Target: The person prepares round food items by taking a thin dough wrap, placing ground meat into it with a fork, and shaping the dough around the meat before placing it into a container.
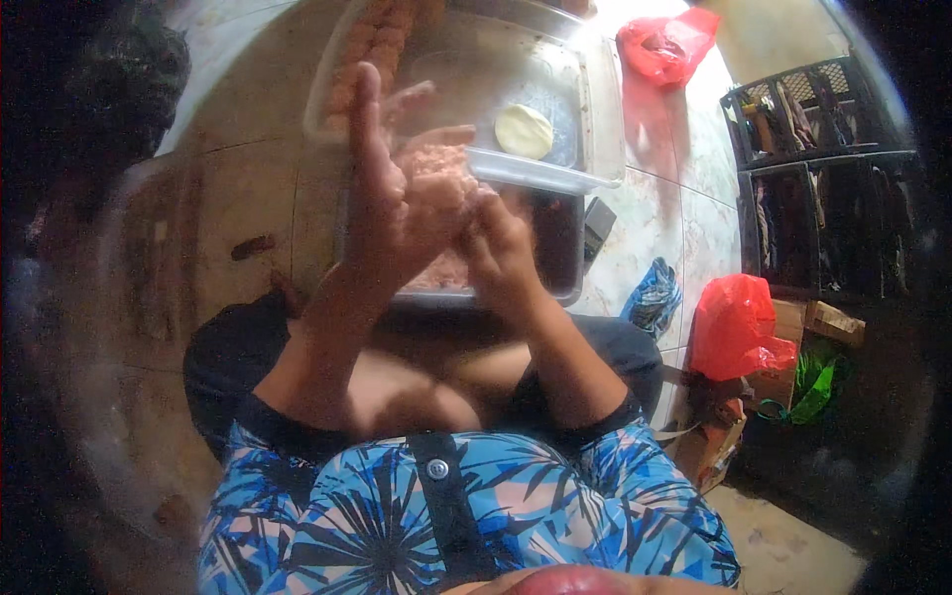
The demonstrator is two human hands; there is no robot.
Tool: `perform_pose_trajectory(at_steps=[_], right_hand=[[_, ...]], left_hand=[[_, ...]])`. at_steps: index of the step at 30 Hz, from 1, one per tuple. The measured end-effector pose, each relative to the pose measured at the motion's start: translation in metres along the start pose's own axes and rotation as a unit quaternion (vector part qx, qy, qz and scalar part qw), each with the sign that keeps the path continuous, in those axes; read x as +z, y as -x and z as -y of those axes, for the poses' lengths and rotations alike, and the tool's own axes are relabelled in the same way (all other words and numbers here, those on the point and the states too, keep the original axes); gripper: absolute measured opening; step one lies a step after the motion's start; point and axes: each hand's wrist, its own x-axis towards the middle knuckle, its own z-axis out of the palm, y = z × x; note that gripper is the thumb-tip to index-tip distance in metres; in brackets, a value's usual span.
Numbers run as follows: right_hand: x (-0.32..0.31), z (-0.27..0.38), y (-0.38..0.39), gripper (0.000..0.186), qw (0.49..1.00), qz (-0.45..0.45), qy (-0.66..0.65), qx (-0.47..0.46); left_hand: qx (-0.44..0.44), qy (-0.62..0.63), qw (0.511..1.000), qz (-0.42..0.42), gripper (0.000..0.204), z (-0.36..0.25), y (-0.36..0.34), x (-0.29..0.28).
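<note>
My left hand is raised over the containers, its fingers stretched out and a wet, pinkish lump of minced mixture lying against its palm. Against the lump's right side press the bent fingers of my right hand. Below both hands is a dark tub, and more of the pink mixture shows in it, partly hidden by my wrists. Beyond stands a clear plastic tray. A pale, flat round disc sits inside it, and rows of shaped pinkish pieces line its left side.
A small dark object lies right of the tub. Red plastic bags and a crumpled blue wrapper lie on the tiled floor. Black crates stand at the right, with cardboard boxes nearer me.
</note>
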Motion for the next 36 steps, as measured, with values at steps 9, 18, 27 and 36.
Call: perform_pose_trajectory(at_steps=[9,18,27,36], right_hand=[[0.004,-0.018,0.006,0.011,0.999,-0.019,-0.024,0.017],[-0.003,-0.013,-0.004,0.012,0.993,0.034,0.1,-0.05],[-0.049,0.028,-0.019,0.022,0.941,-0.094,0.299,-0.129],[-0.044,0.023,-0.012,0.016,0.968,0.018,0.201,-0.152]], left_hand=[[-0.008,0.05,0.999,0.001,0.095,-0.002,-0.003,-0.009],[-0.01,-0.047,0.999,-0.01,0.097,-0.008,-0.002,0.003],[-0.241,0.122,0.958,0.095,0.029,0.003,-0.001,-0.024],[-0.161,-0.055,0.975,0.142,0.021,0.01,0.005,-0.021]])
